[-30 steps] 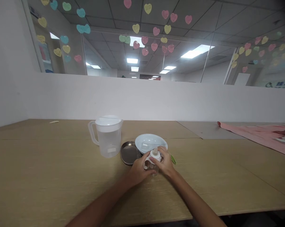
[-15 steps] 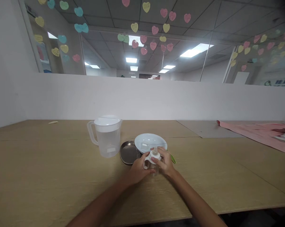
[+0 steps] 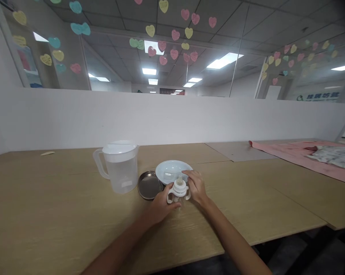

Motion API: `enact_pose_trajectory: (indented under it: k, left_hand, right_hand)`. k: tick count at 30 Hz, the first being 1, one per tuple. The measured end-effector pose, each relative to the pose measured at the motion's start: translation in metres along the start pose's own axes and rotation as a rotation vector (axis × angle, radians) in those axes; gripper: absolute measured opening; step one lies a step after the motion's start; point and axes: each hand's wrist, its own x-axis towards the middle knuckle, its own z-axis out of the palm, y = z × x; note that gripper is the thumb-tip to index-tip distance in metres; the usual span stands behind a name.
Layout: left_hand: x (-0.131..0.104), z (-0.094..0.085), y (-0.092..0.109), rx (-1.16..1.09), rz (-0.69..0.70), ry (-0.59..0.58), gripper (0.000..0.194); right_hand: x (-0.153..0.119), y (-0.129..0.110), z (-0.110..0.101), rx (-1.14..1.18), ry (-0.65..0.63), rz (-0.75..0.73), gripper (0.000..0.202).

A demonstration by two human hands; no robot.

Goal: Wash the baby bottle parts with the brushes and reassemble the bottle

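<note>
Pink cloth, far right, with patterned white fabric on it; heart-shaped notes on far glass; pale flat scrap, far left on table.

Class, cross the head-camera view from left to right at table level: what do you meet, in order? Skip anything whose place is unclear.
Small flat pale piece → translucent jug → round metal dish → two-handled bottle → right hand → pink cloth.
</note>
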Motion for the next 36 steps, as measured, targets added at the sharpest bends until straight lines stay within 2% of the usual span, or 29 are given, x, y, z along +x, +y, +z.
enact_pose_trajectory:
  k: [4,7,12,14,18,21,24,29,31,34,36]
  left_hand:
    - [0.001,0.0,-0.001,0.012,-0.007,-0.013,0.067]
    - [0.002,0.0,-0.001,0.005,-0.003,-0.007,0.067]
    - [0.001,0.0,0.0,-0.007,-0.016,-0.014,0.068]
    - [0.001,0.0,0.0,-0.015,-0.022,-0.013,0.069]
    - [0.002,0.001,-0.001,-0.028,-0.021,-0.018,0.067]
    - [0.002,0.001,-0.002,-0.037,-0.018,-0.018,0.066]
    - [0.001,0.0,0.0,-0.036,-0.022,-0.028,0.066]
    - [0.0,-0.001,0.003,-0.038,-0.016,-0.033,0.065]
    - [0.0,0.0,0.002,-0.029,-0.028,-0.028,0.065]
    - [0.0,0.001,0.002,-0.023,-0.035,-0.012,0.068]
    - [0.0,0.001,0.002,-0.019,-0.028,-0.002,0.068]
  right_hand:
    - [-0.001,-0.01,-0.001,0.007,-0.032,-0.095,0.031]
    - [-0.001,-0.016,0.0,-0.015,-0.039,-0.111,0.03]
    - [0.001,-0.012,0.001,-0.101,0.093,-0.008,0.029]
    - [0.001,-0.012,-0.001,-0.079,0.137,-0.036,0.029]
    - [-0.002,-0.019,-0.002,-0.021,0.048,-0.222,0.029]
    - [-0.005,-0.025,0.002,-0.041,-0.023,-0.253,0.037]
    - [-0.01,-0.025,0.007,-0.031,-0.001,-0.126,0.037]
    - [-0.006,-0.018,0.012,0.2,0.29,0.224,0.037]
    - [0.0,-0.018,0.012,0.386,0.342,0.374,0.038]
    - [0.008,-0.02,0.012,0.647,0.304,0.514,0.036]
    - [0.01,-0.023,0.01,0.706,0.213,0.494,0.033]
